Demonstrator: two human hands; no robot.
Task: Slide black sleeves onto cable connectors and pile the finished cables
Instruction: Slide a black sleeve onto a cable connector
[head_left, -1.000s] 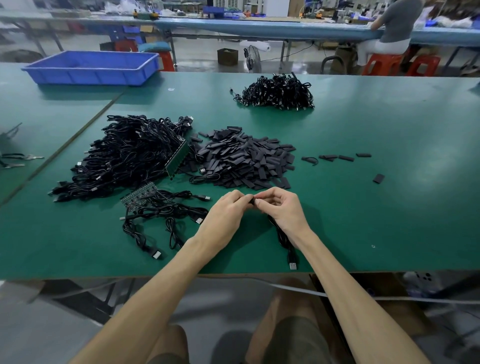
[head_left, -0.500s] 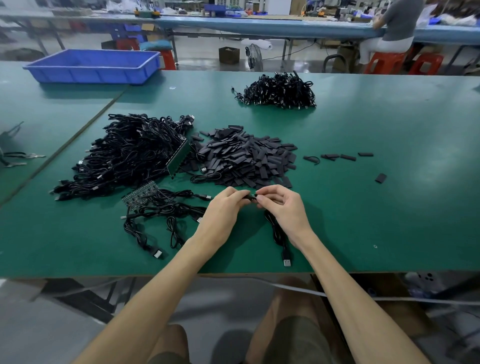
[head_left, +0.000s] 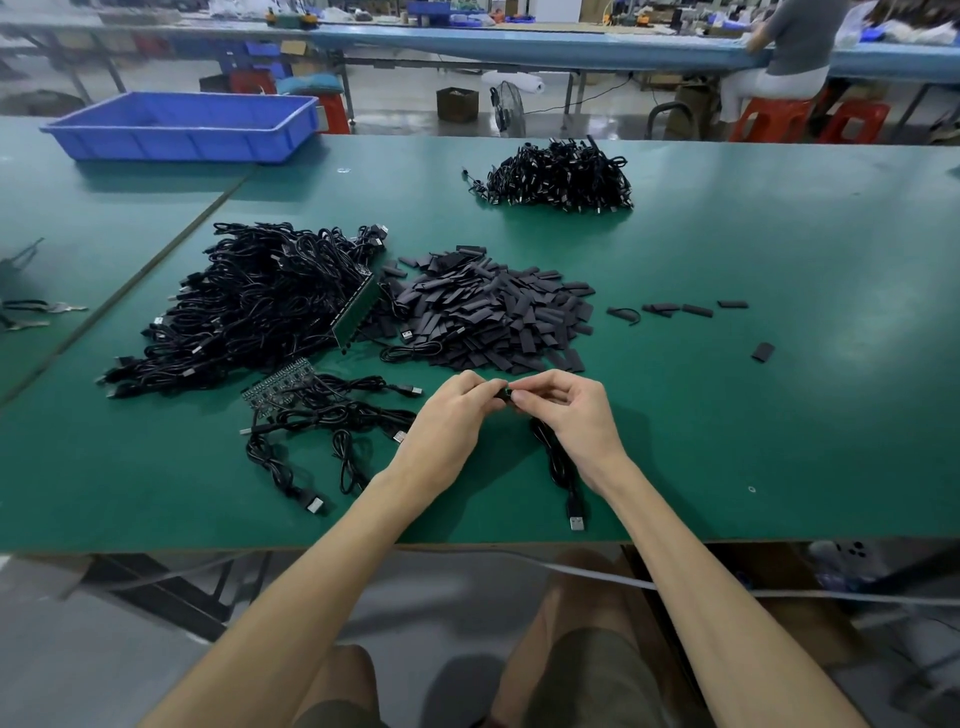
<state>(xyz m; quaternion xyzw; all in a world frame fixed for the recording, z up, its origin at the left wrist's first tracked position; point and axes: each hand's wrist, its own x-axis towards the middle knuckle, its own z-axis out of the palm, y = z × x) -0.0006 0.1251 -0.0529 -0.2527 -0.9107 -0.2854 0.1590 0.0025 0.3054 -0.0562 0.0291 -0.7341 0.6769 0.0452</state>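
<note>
both hands met just above the near edge of the green table (head_left: 779, 395). left hand (head_left: 447, 415) had its fingers curled, thumb and fingertips pinching a small black sleeve (head_left: 503, 394) at the end of a cable (head_left: 558, 462). right hand (head_left: 571, 410) faced it, fingers bent, pinching the same spot from the other side; the connector itself was hidden between the fingertips, so how far the sleeve sat on it could not be told. the cable dropped from the right hand toward the table edge, and its metal plug (head_left: 576, 521) lay on the surface near the rim.

just beyond the hands lay a heap of loose sleeves (head_left: 493, 317), with one cable lying against its near left side. to the left of the heap sat a big tangle of black cables (head_left: 260, 301), with a green circuit board strip (head_left: 356, 312) tilted against its right side. a few loose cables (head_left: 332, 415) and a smaller board (head_left: 278, 384) lay near the left hand. a further cable pile (head_left: 561, 176) sat well apart, toward the far side of the table. several stray sleeves (head_left: 675, 309) lay in a row to the right of the heap, and one more (head_left: 762, 352) lay off on its own. a blue bin (head_left: 182, 124) stood at the far left corner. a seated person (head_left: 795, 47) worked at another table behind.
</note>
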